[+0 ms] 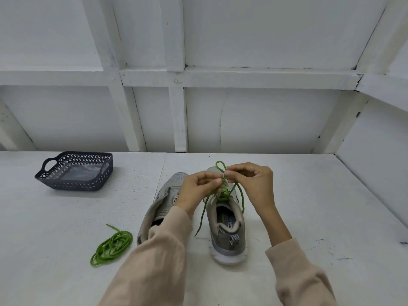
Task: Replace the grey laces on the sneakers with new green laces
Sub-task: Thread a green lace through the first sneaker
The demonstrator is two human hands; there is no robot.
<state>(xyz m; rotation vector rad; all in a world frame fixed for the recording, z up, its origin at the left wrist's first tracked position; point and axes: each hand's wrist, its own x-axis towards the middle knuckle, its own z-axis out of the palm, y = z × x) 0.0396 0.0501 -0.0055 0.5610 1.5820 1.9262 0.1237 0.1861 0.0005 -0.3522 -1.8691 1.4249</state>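
Sneaker insole (224, 216) print "ORY FO" (partly hidden)

A white-painted table (309, 195) meets a white panelled wall (265, 118) — crossed by white battens (242, 78).

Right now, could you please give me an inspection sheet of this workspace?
surface: white painted tabletop, scuffed.
job's things: grey mesh sneaker on the right carries a green round lace; grey sneaker on the left shows no lace; coiled green lace lies left of it.
clutter: dark perforated plastic basket holding clear plastic.
grippers: left hand and right hand each pinch the green round lace.
cables: nothing seen.
surroundings: white panelled wall.
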